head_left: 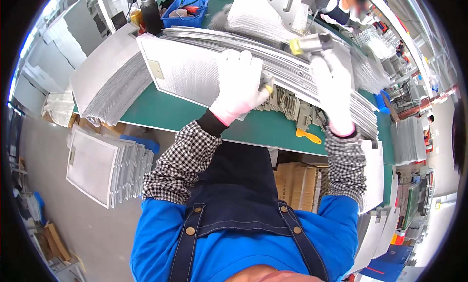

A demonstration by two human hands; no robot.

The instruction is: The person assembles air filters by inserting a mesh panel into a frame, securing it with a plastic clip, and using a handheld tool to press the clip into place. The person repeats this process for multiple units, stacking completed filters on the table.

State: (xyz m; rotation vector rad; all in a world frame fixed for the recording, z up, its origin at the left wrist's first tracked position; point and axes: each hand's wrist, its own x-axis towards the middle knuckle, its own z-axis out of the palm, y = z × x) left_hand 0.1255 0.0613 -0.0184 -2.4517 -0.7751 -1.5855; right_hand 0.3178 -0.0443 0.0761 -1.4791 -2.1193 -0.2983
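My right hand (pixel 332 89), in a white glove and blurred by motion, is raised over the right of the bench. It is closed round a hammer (pixel 312 43) with a yellow striking face. My left hand (pixel 239 84), also gloved, lies over the right end of a framed mesh panel (pixel 183 70). Between its thumb and fingers is a small grey metal piece (pixel 266 80), mostly hidden. The panel has a small beige plate at its left end. Just right of this hand, a row of flat metal brackets (pixel 287 104) lies on the green bench (pixel 243 131).
Long thin panels (pixel 287 67) are stacked behind my hands. Another panel stack (pixel 109 77) stands at the left, with more framed panels (pixel 92 167) below it. A yellow scraper (pixel 308 136) lies near the front edge. At the back are a blue bin (pixel 185 11) and a dark bottle (pixel 151 15).
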